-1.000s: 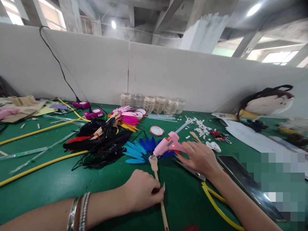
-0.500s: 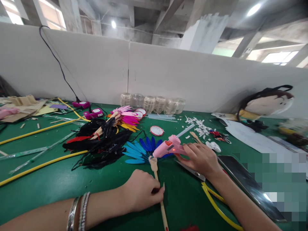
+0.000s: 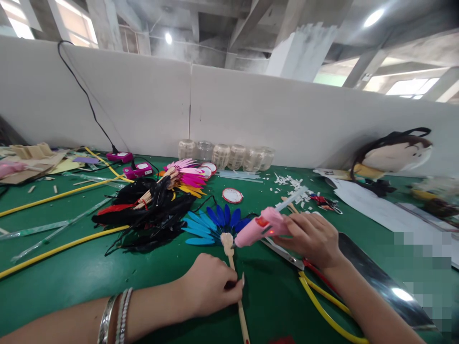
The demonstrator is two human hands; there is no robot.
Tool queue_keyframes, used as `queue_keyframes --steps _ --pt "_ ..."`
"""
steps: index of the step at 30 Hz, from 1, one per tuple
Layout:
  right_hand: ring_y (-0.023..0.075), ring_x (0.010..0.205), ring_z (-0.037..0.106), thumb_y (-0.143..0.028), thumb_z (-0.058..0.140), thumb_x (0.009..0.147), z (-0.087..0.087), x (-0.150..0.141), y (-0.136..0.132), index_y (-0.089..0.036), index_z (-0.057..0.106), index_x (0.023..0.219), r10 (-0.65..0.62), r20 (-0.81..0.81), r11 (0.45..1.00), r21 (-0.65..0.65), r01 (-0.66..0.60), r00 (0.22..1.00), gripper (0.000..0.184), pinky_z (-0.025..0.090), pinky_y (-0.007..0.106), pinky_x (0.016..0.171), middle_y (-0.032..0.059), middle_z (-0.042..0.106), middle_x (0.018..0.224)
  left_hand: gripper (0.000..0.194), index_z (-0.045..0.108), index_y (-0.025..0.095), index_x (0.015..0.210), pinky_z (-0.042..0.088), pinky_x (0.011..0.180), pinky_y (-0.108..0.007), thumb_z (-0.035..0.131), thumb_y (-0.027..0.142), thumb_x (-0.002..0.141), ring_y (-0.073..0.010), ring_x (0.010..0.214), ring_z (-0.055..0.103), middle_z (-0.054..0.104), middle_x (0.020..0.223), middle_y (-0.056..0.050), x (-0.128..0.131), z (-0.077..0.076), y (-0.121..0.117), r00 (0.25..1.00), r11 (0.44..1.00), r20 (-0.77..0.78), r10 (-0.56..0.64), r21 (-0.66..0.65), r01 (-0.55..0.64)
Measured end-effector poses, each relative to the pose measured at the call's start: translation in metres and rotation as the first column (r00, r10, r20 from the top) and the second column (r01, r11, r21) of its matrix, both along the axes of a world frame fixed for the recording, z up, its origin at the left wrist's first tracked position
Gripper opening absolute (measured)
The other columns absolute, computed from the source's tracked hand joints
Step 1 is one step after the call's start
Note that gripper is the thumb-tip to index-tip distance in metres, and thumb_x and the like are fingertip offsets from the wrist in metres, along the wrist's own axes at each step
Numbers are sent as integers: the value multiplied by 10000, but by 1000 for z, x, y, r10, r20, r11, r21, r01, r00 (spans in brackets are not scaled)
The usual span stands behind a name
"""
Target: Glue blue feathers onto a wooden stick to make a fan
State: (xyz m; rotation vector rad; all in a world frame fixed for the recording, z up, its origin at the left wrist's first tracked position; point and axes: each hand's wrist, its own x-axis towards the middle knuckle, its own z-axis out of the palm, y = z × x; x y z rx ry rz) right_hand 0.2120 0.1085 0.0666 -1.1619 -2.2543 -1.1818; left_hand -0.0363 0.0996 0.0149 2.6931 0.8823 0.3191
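My left hand [image 3: 213, 286] is closed around a thin wooden stick [image 3: 242, 319] that points away from me. At its far end the stick has a wider wooden head [image 3: 227, 241], and blue feathers [image 3: 219, 222], light on the left and dark on the right, fan out behind it. In my right hand [image 3: 313, 236] is a pink hot glue gun [image 3: 260, 228] with a red light on and a clear glue stick [image 3: 294, 197] in its back. Its nozzle points left and down, close to the right edge of the wooden head; whether they touch I cannot tell.
Black feathers [image 3: 143, 224] and a bundle of pink and yellow feathers [image 3: 184, 177] lie to the left. Scissors with yellow handles [image 3: 322, 306] and a dark phone-like slab [image 3: 380, 272] are at right. Several glass jars [image 3: 221, 156] stand along the white partition [image 3: 251, 110].
The glue gun has moved right and slightly down in my right hand, from the top of the wooden head to its right side. My left hand keeps its hold on the stick.
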Motion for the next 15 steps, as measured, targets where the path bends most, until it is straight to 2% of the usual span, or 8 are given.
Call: queue_keyframes --steps 3,6,8,11,13,15 --pt "168 627 558 -475 508 730 -5 1 6 -192 534 799 -230 -188 973 -15 231 955 293 359 267 571 51 626 697 376 592 180 535 127 422 -261 378 317 812 -102 467 551 647 538 -16 0 1 0 1000 1000 -15 6 -7 -6" --pt "207 662 580 -530 453 747 -7 1 12 -168 529 926 -436 -349 900 -155 408 829 410 357 270 543 80 639 768 372 596 182 541 121 425 -262 378 310 813 -102 471 554 651 545 -15 0 0 0 1000 1000 -19 4 -4 -4" --pt "220 645 582 -592 418 736 -7 5 16 -179 526 967 -584 -379 810 -327 487 718 485 340 265 504 72 640 758 376 597 182 542 116 426 -264 377 316 815 -102 470 555 652 545 -15 0 -1 0 1000 1000 -16 4 0 -4" --pt "236 626 581 -650 347 727 -8 16 20 -196 553 951 -778 -301 608 -583 539 552 547 325 261 474 67 635 700 386 601 182 538 112 426 -266 376 326 816 -103 470 557 649 538 -17 1 -2 0 1000 1000 -11 10 8 -9" --pt "252 662 590 -662 306 732 -9 24 21 -196 571 939 -846 -225 489 -690 534 483 575 340 270 491 78 639 706 385 605 183 537 112 426 -267 377 325 813 -106 476 561 649 537 -18 1 -2 0 1000 1000 -10 13 13 -13" --pt "266 708 598 -667 283 735 -13 29 23 -193 579 944 -872 -171 422 -738 526 460 597 360 284 518 93 645 738 382 606 184 534 111 425 -267 381 324 810 -108 478 563 649 535 -17 1 -2 0 1000 1000 -13 17 15 -17"
